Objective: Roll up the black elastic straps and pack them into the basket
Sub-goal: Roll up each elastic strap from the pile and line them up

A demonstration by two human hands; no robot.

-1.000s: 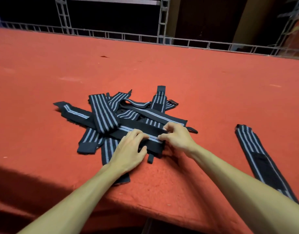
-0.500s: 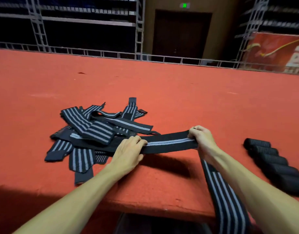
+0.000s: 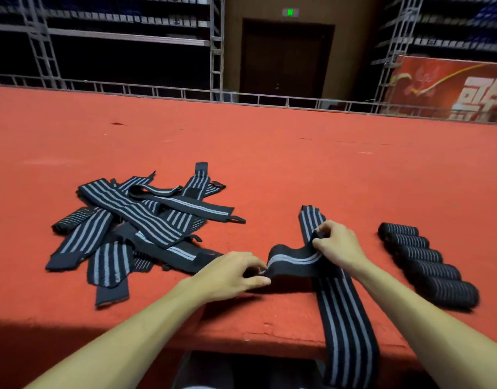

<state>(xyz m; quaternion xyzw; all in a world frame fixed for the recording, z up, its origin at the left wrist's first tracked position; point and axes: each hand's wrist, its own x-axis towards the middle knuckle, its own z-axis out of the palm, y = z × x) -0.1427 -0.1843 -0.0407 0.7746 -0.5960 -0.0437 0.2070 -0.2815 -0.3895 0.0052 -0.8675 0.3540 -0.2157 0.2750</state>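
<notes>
Head view showed my left fingers (image 3: 258, 281) and right fingers (image 3: 324, 228) each pinching the strap (image 3: 292, 262), which had gone from taut to slack between them, drawn rightward off the pile (image 3: 135, 220), ready, I judged, for rolling.

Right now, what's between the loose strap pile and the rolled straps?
Head view: the left hand and right hand pinching a bent strap across a long strap.

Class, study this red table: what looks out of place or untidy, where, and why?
One long strap hangs off the table at its near edge, left of the row of rolled straps. The loose straps at left lie crisscrossed in a heap, not yet rolled.
</notes>
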